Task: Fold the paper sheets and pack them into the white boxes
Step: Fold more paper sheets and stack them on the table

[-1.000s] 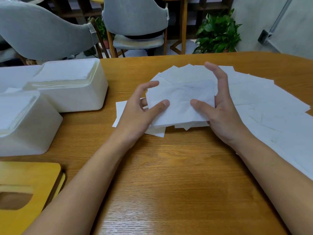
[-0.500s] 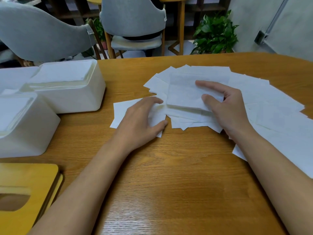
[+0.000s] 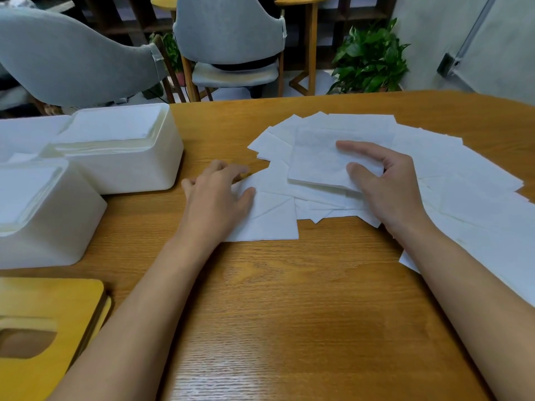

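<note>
Several white paper sheets (image 3: pixel 451 180) lie fanned across the wooden table (image 3: pixel 289 299). My right hand (image 3: pixel 385 186) holds a folded sheet (image 3: pixel 315 160) on top of the pile, thumb on its upper face and fingers curled at its right edge. My left hand (image 3: pixel 217 198) lies flat with fingers spread on a creased single sheet (image 3: pixel 272 218) at the pile's left end. Two white boxes stand at the left: the far box (image 3: pixel 130 172) and the near box (image 3: pixel 52 227), each with folded sheets stacked inside.
Yellow wooden lids (image 3: pixel 43 328) with an oval slot lie at the near left corner. Grey chairs (image 3: pixel 228 39) and a potted plant (image 3: pixel 370 59) stand beyond the table's far edge.
The folded sheet went from both hands to my right hand alone on the pile. My left hand let go, moved left and came down flat on the creased single sheet.
</note>
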`<state>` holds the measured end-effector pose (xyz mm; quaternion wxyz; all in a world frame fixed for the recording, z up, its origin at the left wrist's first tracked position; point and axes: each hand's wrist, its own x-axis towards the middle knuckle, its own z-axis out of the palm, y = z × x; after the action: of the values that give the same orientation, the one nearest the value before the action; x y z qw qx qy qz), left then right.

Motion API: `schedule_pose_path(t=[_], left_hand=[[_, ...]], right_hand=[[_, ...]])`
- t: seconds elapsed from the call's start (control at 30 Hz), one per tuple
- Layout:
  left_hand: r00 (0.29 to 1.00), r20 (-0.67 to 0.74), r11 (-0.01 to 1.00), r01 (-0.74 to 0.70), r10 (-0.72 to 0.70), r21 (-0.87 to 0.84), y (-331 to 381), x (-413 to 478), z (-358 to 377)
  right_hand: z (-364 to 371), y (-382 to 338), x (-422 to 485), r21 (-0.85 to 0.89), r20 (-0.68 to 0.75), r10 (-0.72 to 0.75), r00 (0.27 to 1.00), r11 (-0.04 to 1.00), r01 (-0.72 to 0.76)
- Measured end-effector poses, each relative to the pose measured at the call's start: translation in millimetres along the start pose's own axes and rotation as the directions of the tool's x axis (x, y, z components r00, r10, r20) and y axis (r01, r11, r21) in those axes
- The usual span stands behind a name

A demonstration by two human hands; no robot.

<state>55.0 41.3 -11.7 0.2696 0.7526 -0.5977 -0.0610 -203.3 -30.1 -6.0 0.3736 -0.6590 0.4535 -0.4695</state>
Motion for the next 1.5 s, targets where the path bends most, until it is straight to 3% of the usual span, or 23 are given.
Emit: schedule_pose_path(t=[0.17, 0.37, 0.5, 0.63, 0.73, 0.93, 1.07, 1.5], left_hand=[[0.996, 0.061, 0.982, 0.068, -0.058, -0.178, 0, 2, -11], [0.993, 0.118, 0.936, 0.036, 0.006, -0.349, 5, 0, -24], [0.963, 0.218, 0.812, 0.001, 0.155, -0.583, 15, -6, -40], [0.946, 0.222, 0.673, 0.006, 0.235, -0.74, 23, -11, -44], [0.958, 0.145, 0.694, -0.07, 0.246, -0.717, 24, -11, -41], [0.95, 0.098, 0.768, -0.177, 0.298, -0.615, 25, -15, -34], [0.946, 0.079, 0.757, -0.2, 0.315, -0.622, 29, -15, -31], [0.924, -0.032, 0.806, -0.348, 0.38, -0.479, 28, -17, -24]], right_hand=[[1, 1, 0, -0.002, 0.008, -0.004, 1.0, 1.0, 0.004], [2, 4, 1, -0.036, 0.048, -0.003, 0.999, 0.999, 0.005], [1, -1, 0, -0.023, 0.088, -0.014, 0.996, 1.0, 0.016], [6, -18, -8, 0.089, 0.221, -0.042, 0.974, 0.996, 0.023], [13, -27, -18, 0.203, 0.335, -0.036, 0.941, 0.979, -0.034], [22, -33, -29, 0.08, 0.463, -0.038, 0.886, 0.997, 0.001], [23, -32, -32, -0.005, 0.47, -0.086, 0.879, 0.995, 0.1], [27, -28, -33, -0.021, 0.477, -0.133, 0.869, 0.987, 0.162]])
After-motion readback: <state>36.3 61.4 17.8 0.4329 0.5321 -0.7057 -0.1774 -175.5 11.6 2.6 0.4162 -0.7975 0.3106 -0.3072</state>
